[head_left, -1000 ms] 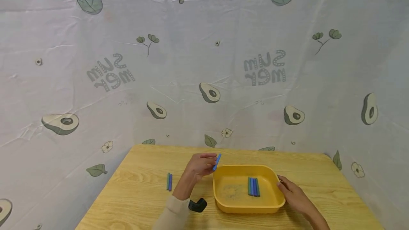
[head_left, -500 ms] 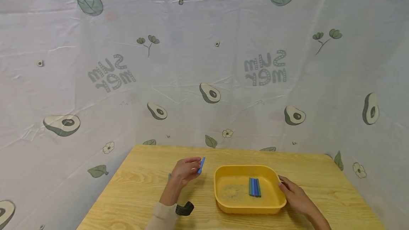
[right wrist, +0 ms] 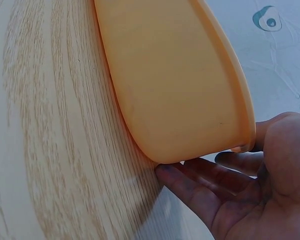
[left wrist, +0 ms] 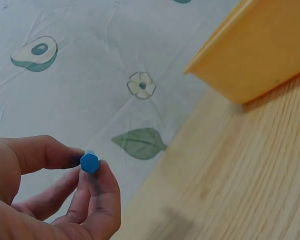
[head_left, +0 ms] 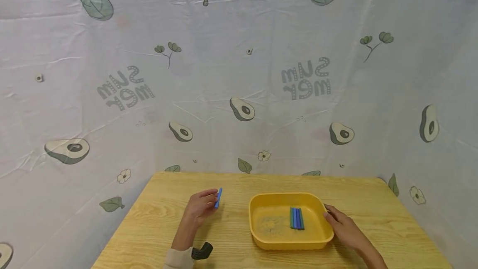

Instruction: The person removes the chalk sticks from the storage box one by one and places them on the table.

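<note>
A blue six-sided crayon-like stick is pinched between the thumb and fingertips of my left hand, above the table left of the yellow tray. Dark smudges mark that hand's fingertips. My right hand holds the tray's right side, its thumb at the rim and its fingers against the outer wall and under it, as the right wrist view shows. Inside the tray, several green and blue sticks lie side by side, right of its middle.
The tray stands on a wood-grain table, with bluish dust on the left of its floor. Behind the table hangs a pale curtain printed with leaves and avocados. A dark band is on the left wrist.
My left hand has moved left, away from the tray's edge, with the blue stick. Two sticks seen earlier on the table's left are now hidden behind that arm. My right hand stays put.
</note>
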Demonstrator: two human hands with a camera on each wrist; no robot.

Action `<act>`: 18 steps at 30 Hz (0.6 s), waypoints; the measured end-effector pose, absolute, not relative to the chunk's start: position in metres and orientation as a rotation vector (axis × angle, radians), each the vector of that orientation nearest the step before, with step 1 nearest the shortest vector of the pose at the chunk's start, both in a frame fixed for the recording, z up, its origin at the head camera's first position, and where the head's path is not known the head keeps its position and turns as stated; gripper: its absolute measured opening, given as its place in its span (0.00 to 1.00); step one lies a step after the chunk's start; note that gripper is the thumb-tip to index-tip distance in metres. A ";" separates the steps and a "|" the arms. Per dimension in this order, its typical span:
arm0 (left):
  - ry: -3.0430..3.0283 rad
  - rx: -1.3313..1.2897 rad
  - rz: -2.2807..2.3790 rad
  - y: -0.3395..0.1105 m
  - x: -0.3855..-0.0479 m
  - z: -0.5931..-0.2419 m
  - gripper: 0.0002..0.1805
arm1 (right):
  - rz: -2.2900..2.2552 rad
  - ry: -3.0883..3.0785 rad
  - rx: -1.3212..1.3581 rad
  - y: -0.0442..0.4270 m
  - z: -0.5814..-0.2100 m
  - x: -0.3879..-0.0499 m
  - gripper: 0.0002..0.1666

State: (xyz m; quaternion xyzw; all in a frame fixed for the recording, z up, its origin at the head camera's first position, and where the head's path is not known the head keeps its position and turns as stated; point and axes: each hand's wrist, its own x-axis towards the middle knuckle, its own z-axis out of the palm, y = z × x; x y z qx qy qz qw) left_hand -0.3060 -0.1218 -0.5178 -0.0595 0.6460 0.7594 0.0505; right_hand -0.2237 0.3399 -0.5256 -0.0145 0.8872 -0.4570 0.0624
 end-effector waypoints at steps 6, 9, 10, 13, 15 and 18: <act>2.023 -0.178 2.313 -0.136 -0.303 -0.516 0.23 | -1.367 2.686 -0.060 0.339 -0.525 -0.223 0.40; 2.082 -0.191 2.292 -0.145 -0.302 -0.513 0.22 | -1.358 2.690 -0.063 0.338 -0.525 -0.223 0.41; 2.098 -0.201 2.283 -0.148 -0.301 -0.512 0.21 | -1.357 2.689 -0.063 0.338 -0.525 -0.223 0.41; 2.121 -0.222 2.277 -0.156 -0.300 -0.511 0.21 | -1.345 2.701 -0.064 0.338 -0.525 -0.222 0.41; 2.124 -0.228 2.280 -0.161 -0.299 -0.509 0.21 | -1.343 2.706 -0.069 0.339 -0.525 -0.222 0.40; 2.129 -0.250 2.290 -0.169 -0.299 -0.509 0.22 | -1.350 2.708 -0.100 0.341 -0.524 -0.221 0.39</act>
